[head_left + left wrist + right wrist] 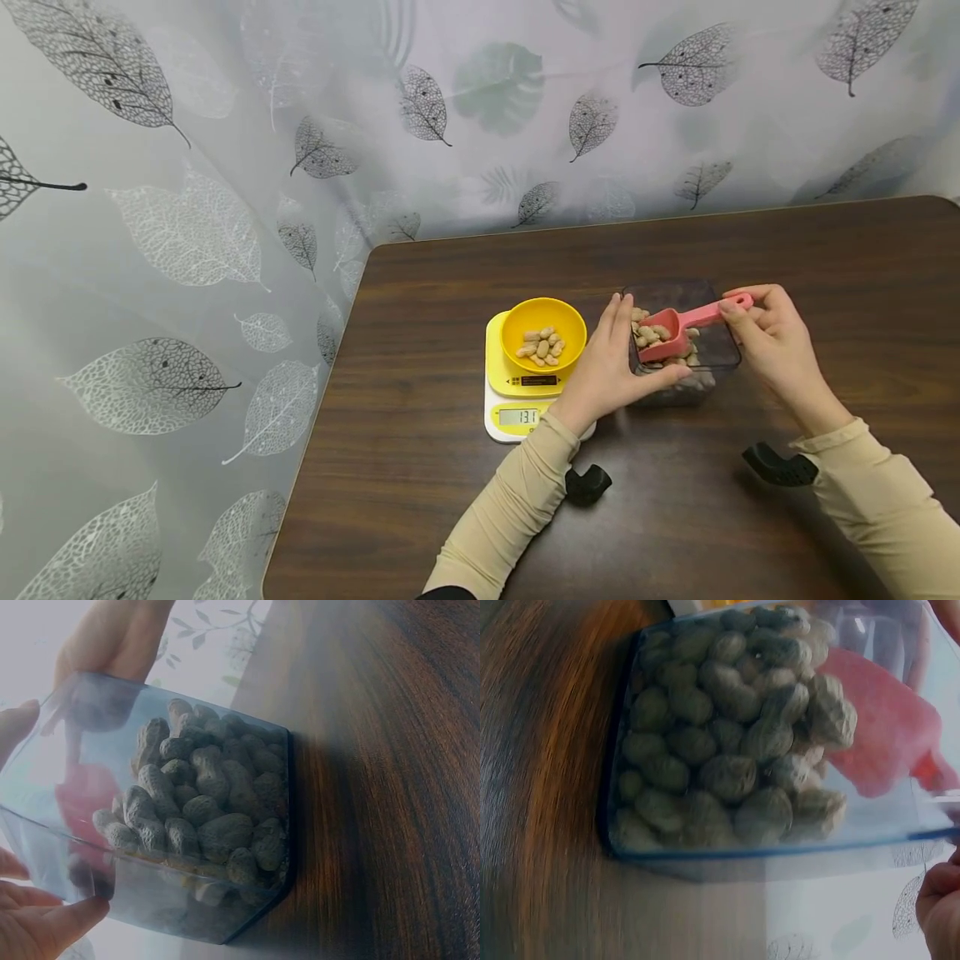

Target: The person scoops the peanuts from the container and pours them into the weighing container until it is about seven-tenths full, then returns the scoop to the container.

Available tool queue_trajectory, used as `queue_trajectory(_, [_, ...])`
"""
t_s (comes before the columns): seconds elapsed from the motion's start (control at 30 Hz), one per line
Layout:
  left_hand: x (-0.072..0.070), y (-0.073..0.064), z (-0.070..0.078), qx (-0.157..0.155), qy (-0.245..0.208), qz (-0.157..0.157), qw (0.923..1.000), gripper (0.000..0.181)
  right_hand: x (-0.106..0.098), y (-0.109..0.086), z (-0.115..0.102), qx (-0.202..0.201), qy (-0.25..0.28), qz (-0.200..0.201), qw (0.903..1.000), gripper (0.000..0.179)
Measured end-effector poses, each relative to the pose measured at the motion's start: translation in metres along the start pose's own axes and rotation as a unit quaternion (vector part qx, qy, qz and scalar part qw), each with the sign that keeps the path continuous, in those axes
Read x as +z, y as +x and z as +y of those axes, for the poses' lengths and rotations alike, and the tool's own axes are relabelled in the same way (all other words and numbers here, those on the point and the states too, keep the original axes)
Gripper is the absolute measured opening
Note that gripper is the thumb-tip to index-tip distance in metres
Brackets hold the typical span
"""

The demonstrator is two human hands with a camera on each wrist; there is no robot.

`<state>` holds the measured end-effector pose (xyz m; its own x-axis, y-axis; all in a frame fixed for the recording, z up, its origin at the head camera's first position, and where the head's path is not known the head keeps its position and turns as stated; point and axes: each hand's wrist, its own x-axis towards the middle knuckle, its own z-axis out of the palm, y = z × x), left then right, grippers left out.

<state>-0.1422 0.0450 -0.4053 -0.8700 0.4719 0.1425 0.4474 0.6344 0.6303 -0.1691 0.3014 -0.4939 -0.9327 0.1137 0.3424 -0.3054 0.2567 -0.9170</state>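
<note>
A clear, dark-tinted plastic container (667,293) stands on the table, partly filled with unshelled peanuts (210,795). My left hand (611,367) grips its near-left corner, thumb along the front rim and fingers on the left side. In my right hand (776,342), thumb and fingers pinch the handle end of a pink scoop (678,340). The scoop's head is inside the container's top, with peanuts in and around it. Left of the container, a yellow bowl (517,321) holding several peanuts sits on a yellow and white kitchen scale (495,367); the display reads about 13.1.
The brown wood-grain table (420,350) meets a leaf-patterned curtain (495,150) behind and at the left. My left forearm (517,500) crosses the scale's near-right corner. A black curved strap piece (588,485) shows by each wrist.
</note>
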Motion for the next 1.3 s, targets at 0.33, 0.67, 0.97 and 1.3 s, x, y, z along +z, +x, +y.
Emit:
queue_trajectory(0.33, [-0.001, -0.001, -0.001, -0.001, -0.013, 0.006, 0.9999, 0.099, 0.000, -0.001, -0.003, 0.020, -0.043, -0.003, 0.9989, 0.036])
queue_trajectory(0.67, [-0.002, -0.002, -0.001, -0.012, -0.040, 0.008, 0.9991, 0.100, -0.006, -0.010, 0.000, 0.050, 0.163, 0.022, 0.9851, 0.039])
queue_trajectory(0.97, [-0.004, 0.000, -0.002, -0.018, -0.050, 0.000, 0.9986, 0.098, -0.007, -0.020, -0.004, 0.059, 0.314, 0.056, 0.9458, 0.038])
queue_trajectory(1.3, [-0.005, 0.002, -0.002, -0.006, -0.052, 0.002, 0.9986, 0.099, 0.016, -0.029, -0.092, 0.077, 0.431, 0.103, 0.8931, 0.023])
